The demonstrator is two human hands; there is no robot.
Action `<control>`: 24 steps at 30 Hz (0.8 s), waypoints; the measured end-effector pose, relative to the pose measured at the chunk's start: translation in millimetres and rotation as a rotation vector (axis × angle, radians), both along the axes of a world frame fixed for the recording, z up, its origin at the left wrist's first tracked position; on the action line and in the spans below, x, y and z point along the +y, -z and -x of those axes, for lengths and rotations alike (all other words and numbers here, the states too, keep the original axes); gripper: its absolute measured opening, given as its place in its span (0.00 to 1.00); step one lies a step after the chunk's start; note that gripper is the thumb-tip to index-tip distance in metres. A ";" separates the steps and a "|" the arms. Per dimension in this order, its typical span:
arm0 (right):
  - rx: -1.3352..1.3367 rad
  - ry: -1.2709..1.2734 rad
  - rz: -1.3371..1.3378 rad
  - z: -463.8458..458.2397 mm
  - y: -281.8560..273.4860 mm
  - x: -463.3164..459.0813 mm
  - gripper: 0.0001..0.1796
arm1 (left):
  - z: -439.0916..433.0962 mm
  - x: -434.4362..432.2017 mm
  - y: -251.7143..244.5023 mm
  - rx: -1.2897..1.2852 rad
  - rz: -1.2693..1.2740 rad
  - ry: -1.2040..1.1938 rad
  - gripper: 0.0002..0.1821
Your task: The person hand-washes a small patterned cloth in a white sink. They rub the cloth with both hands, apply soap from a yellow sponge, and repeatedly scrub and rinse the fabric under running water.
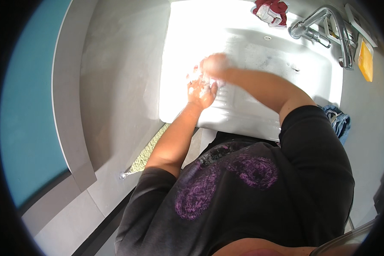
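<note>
My left hand lies over the ridged left part of a white laundry sink, its back flecked with soap suds. Just beyond it is my right hand, curled and blurred by motion. Something pale, pinkish and sudsy shows between and below the hands; it looks like wet cloth, but glare and blur hide its outline. Whether either hand grips it cannot be made out. To the right of my hands the sink's basin slopes down towards the drain.
A chrome faucet arches over the right rim. Near it are a red and white cloth, a wall rack and a yellow bar, apparently soap. Blue denim hangs at the right front corner, a light green towel at the left.
</note>
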State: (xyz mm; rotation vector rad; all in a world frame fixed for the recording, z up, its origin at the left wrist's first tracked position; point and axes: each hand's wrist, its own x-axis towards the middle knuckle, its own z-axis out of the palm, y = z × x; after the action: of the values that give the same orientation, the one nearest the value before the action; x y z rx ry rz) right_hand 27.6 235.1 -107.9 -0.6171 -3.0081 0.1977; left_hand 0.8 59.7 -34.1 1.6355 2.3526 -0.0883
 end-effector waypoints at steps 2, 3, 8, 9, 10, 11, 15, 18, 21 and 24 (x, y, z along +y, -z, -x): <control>0.028 0.024 0.015 -2.4 3.2 2.6 0.17 | 1.6 0.5 3.3 0.004 0.002 0.000 0.33; 0.038 0.028 0.037 -3.8 2.2 4.7 0.18 | 1.8 0.1 3.9 -0.006 -0.040 -0.004 0.33; 0.108 0.322 0.140 -6.6 -18.7 28.1 0.20 | -3.9 -2.5 -0.4 -0.001 -0.180 -0.019 0.30; 0.019 0.347 0.220 -6.5 -25.0 25.4 0.21 | -5.7 -2.5 -1.7 0.003 -0.213 -0.012 0.30; 0.003 0.370 0.256 -7.4 -31.0 16.6 0.21 | -7.3 -2.5 -2.8 0.041 -0.216 -0.016 0.29; 0.029 0.411 0.259 -8.9 -38.0 4.8 0.22 | -9.2 -2.6 -4.1 -0.032 -0.229 -0.019 0.29; -0.071 -0.170 0.156 -19.0 -64.9 -55.5 0.19 | -9.6 -3.9 -10.0 -0.186 0.074 -0.016 0.34; -0.213 -0.181 0.195 -15.3 -69.4 -54.0 0.14 | -7.3 -6.9 -15.6 -0.224 -0.030 0.045 0.41; -0.032 0.140 0.469 -9.0 -48.1 -18.9 0.14 | -6.9 -7.9 -19.4 -0.115 -0.111 0.085 0.48; 0.007 -0.115 0.284 -11.8 -40.1 -19.7 0.14 | -4.8 -6.5 -20.8 -0.202 0.030 0.095 0.50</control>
State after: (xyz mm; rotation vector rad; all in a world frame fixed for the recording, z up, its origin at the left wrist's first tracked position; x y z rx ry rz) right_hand 39.4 215.3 -67.9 -0.4598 -3.0344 0.6396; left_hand 5.6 53.3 -13.3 1.6577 2.1154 0.0223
